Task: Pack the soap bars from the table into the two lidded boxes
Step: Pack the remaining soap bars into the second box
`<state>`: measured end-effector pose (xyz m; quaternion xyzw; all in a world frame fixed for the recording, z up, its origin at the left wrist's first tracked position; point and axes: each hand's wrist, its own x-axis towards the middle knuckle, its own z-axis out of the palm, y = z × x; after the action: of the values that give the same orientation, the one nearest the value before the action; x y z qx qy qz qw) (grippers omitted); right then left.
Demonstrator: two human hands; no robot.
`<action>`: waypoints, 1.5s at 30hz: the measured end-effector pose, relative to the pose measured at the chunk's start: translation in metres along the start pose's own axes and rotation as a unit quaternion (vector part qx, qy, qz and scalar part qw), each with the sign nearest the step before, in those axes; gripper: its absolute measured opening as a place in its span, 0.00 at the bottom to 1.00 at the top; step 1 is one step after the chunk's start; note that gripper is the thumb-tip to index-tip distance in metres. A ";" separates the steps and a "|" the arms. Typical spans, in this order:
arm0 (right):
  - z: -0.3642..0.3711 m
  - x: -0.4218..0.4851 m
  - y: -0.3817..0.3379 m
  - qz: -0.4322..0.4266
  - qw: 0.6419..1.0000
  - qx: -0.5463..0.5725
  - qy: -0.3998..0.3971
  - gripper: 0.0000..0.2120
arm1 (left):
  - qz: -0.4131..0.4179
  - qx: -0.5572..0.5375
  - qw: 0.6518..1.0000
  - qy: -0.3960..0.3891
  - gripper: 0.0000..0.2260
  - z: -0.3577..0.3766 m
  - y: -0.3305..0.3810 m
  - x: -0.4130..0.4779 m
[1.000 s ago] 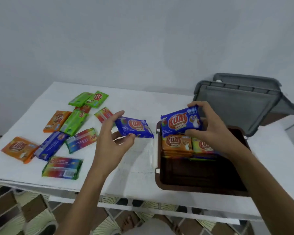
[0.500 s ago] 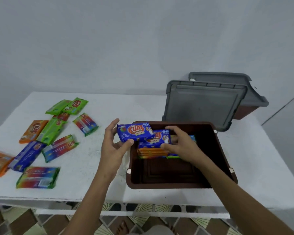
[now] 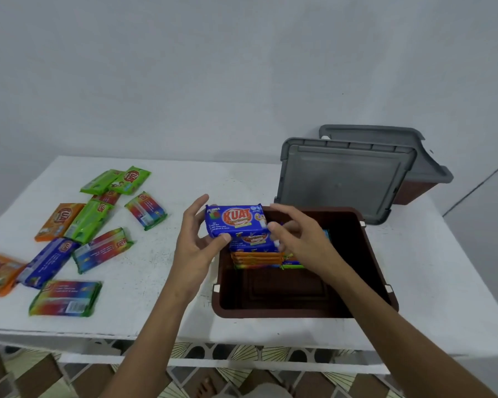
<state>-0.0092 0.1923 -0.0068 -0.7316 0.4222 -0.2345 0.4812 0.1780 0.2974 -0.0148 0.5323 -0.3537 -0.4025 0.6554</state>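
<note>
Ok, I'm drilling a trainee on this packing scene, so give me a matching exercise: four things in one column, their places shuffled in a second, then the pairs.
1 blue soap bar
2 loose grey lid
3 rainbow soap bar
4 lidded box

A on the table, front left
B far right, behind the loose lid
C leaning behind the open brown box
D in the left hand's grip, by the open box's far left corner

Pairs: 1-D, 2-C, 3-A, 4-B
</note>
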 end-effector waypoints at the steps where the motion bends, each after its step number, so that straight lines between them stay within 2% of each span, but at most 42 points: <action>1: -0.001 -0.001 -0.007 0.016 0.996 0.081 -0.022 0.23 | 0.000 -0.003 1.000 -0.017 0.29 0.003 0.002 0.001; 3: -0.004 -0.005 -0.013 0.046 0.973 0.218 -0.052 0.22 | 0.001 0.004 0.998 -0.058 0.30 0.011 0.005 0.002; 5: -0.011 -0.009 -0.014 0.059 0.950 0.302 -0.045 0.20 | 0.003 0.039 0.995 -0.089 0.31 0.019 0.008 0.005; 7: -0.023 -0.013 -0.011 0.058 0.944 0.325 -0.022 0.16 | 0.021 0.129 0.986 -0.104 0.31 0.022 0.011 0.010; 9: -0.037 -0.019 -0.005 0.057 0.952 0.301 0.008 0.15 | 0.059 0.245 0.963 -0.097 0.30 0.016 0.007 0.015; 15: -0.080 -0.031 0.027 0.077 0.979 0.180 0.064 0.15 | 0.143 0.398 0.906 -0.024 0.19 -0.018 -0.026 0.017; 20: -0.068 -0.022 0.043 0.121 0.987 0.087 0.062 0.17 | 0.136 0.385 0.912 -0.047 0.17 -0.015 -0.044 0.013; 22: -0.057 -0.017 0.048 0.127 0.990 -0.011 0.058 0.18 | 0.137 0.376 0.915 -0.044 0.17 -0.015 -0.045 0.013; 25: -0.050 -0.012 0.049 0.118 0.973 -0.191 0.048 0.19 | 0.139 0.371 0.917 -0.043 0.16 -0.016 -0.047 0.013; 30: -0.046 -0.014 0.044 0.119 0.946 -0.297 0.047 0.20 | 0.137 0.363 0.921 -0.033 0.15 -0.015 -0.052 0.013; 33: -0.035 -0.016 0.034 0.125 0.897 -0.417 0.077 0.24 | 0.142 0.366 0.919 -0.041 0.16 -0.017 -0.053 0.011; 35: -0.026 -0.016 0.022 0.094 0.878 -0.456 0.112 0.27 | 0.148 0.369 0.916 -0.055 0.17 -0.022 -0.053 0.008; 37: -0.013 -0.011 0.004 0.035 0.887 -0.443 0.127 0.27 | 0.138 0.371 0.916 -0.059 0.17 -0.033 -0.052 0.002; 40: 0.019 0.009 -0.023 -0.081 0.908 -0.399 0.097 0.24 | 0.113 0.396 0.910 -0.049 0.17 -0.068 -0.050 -0.011; 45: 0.099 0.046 -0.058 -0.242 0.905 -0.350 0.010 0.20 | 0.080 0.499 0.863 -0.010 0.17 -0.164 -0.044 -0.030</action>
<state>0.1118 0.2139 0.0005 -0.9302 0.2920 -0.1882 0.1182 0.3048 0.3877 -0.0891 0.7542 -0.5551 -0.1231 0.3284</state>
